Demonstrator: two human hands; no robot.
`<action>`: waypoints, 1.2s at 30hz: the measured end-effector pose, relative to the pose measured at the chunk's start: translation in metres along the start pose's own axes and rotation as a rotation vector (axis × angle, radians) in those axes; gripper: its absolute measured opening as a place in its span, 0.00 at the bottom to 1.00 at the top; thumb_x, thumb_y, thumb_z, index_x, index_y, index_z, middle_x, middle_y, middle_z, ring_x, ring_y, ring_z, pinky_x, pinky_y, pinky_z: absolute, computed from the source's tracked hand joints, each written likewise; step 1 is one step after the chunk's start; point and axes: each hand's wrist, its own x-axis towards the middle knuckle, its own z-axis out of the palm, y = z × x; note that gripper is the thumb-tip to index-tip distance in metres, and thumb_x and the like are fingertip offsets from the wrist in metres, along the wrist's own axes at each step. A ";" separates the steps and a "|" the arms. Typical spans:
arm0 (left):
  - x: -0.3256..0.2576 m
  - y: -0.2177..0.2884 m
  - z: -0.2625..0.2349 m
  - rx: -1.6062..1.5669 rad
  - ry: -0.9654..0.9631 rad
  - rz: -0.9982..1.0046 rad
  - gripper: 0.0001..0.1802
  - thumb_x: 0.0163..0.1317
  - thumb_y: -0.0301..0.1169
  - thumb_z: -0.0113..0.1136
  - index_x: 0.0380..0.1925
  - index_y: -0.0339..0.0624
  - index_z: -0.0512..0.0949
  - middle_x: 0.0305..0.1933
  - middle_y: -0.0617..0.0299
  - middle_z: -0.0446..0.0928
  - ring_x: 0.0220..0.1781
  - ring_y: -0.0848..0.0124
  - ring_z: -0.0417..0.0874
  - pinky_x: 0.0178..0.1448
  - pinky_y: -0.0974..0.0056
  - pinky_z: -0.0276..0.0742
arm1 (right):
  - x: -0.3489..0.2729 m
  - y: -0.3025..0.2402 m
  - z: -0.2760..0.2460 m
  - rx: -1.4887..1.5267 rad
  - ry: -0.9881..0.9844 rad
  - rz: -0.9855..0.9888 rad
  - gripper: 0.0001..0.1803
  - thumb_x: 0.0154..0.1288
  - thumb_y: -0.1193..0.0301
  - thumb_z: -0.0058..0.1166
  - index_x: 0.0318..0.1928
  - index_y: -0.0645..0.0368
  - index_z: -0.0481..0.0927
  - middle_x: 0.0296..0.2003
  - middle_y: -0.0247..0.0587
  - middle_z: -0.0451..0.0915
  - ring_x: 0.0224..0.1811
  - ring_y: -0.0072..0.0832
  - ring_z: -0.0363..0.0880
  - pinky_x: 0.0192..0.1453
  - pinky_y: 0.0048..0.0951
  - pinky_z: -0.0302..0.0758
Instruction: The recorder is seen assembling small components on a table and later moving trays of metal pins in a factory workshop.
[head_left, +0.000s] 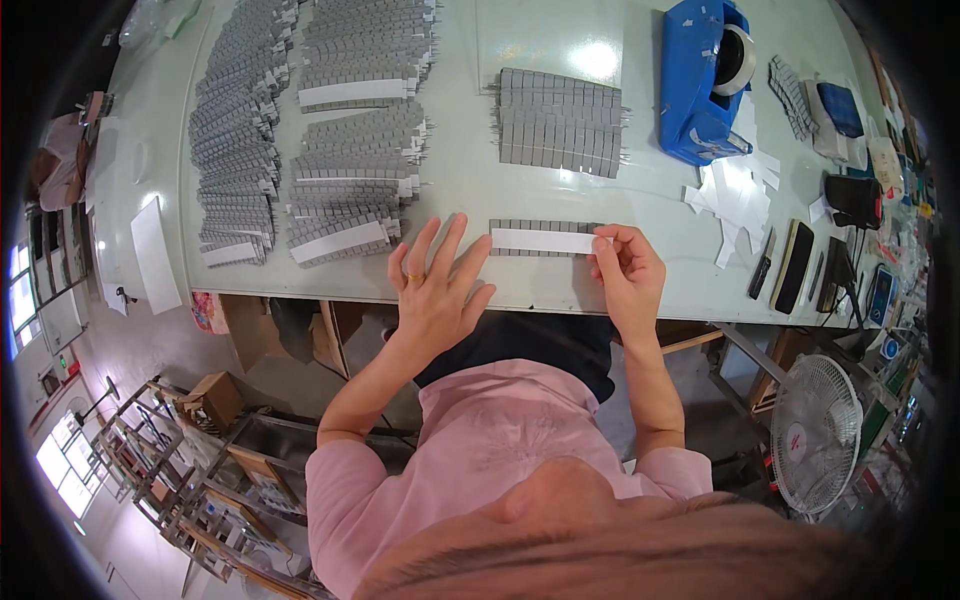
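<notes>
Grey strip (545,225): lies crosswise on the table (455,185) near its front edge, between the two hands, its small segments showing above and below a white strip laid along it.
White strip (540,241): flat over the middle of the grey strip and running lengthwise with it, its right end at the person's right fingertips.
Right hand (630,270): thumb and forefinger pinched on the right end of the white strip, the other fingers curled in toward the palm.
Left hand (438,280): fingers spread and grasping nothing, a ring (414,277) on one of them; the forefinger tip is at the left end of the strips, and whether it touches them cannot be told.
Grey block (560,122): several segmented strips side by side, beyond the grey strip.
Left piles: two long columns of overlapping grey strips, an outer pile (238,130) and an inner pile (362,140), with white bands across some of them.
Blue tape dispenser (685,90): stands right of the grey block, a roll (737,60) in it.
Paper scraps (733,195): white, heaped just in front of the dispenser.
Right end of table: a dark pouch (853,203) and a black, flat, rounded object (794,265).
White fan (817,433): beside the table, to the person's right.
</notes>
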 end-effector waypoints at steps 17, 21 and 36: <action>0.001 0.007 0.001 0.193 0.004 0.023 0.26 0.59 0.44 0.61 0.59 0.56 0.77 0.72 0.60 0.64 0.74 0.58 0.57 0.71 0.48 0.45 | 0.001 0.003 -0.007 -0.170 0.018 -0.082 0.09 0.67 0.77 0.57 0.46 0.64 0.81 0.29 0.27 0.77 0.29 0.11 0.71 0.35 0.15 0.69; 0.002 0.007 0.003 0.193 0.027 0.035 0.26 0.60 0.44 0.60 0.59 0.57 0.77 0.72 0.60 0.65 0.74 0.58 0.58 0.72 0.49 0.45 | 0.001 0.003 -0.009 -0.141 0.031 -0.081 0.10 0.65 0.79 0.57 0.47 0.64 0.80 0.33 0.26 0.76 0.31 0.10 0.71 0.36 0.14 0.69; -0.004 0.009 0.003 0.177 -0.005 -0.001 0.24 0.63 0.42 0.57 0.60 0.58 0.77 0.72 0.57 0.65 0.73 0.55 0.58 0.72 0.48 0.45 | -0.004 0.015 -0.030 -0.280 0.122 -0.161 0.07 0.61 0.80 0.60 0.40 0.63 0.80 0.32 0.32 0.80 0.29 0.17 0.75 0.34 0.18 0.72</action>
